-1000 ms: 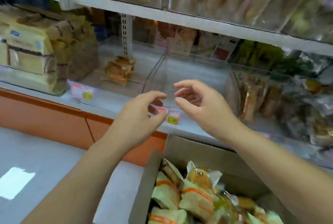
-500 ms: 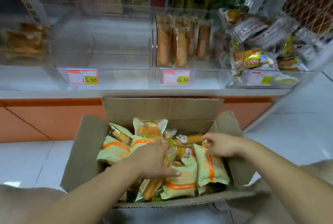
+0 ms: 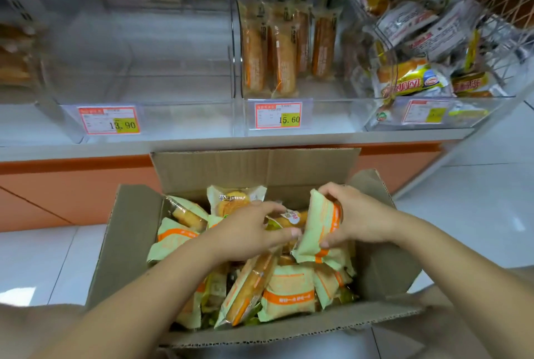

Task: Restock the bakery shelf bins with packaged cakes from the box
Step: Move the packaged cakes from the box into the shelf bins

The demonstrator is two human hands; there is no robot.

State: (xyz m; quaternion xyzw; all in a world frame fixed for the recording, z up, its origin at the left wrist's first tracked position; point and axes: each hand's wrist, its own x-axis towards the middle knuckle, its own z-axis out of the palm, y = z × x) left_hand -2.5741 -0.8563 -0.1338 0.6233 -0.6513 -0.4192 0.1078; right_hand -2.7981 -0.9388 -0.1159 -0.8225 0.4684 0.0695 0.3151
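Note:
An open cardboard box (image 3: 130,243) on the floor holds several green-and-orange packaged cakes (image 3: 289,292). My right hand (image 3: 361,217) grips one green cake pack (image 3: 318,225), tilted upright above the pile. My left hand (image 3: 248,231) reaches into the middle of the box with fingers curled over the packs, thumb near the held pack; whether it holds anything I cannot tell. Above the box, a clear shelf bin (image 3: 144,75) with a 13.90 tag stands empty. The clear bin to its right (image 3: 297,115), tagged 15.60, holds a few long cakes (image 3: 277,52).
A third bin at right (image 3: 419,81) is piled with mixed wrapped breads. A wire rack (image 3: 502,40) stands at the far right. An orange base panel (image 3: 57,191) runs under the shelf. White tiled floor (image 3: 476,199) surrounds the box.
My view dropped from the shelf to the box. Both hands came down from the bin's front into the box. My right hand has lifted a green cake pack upright.

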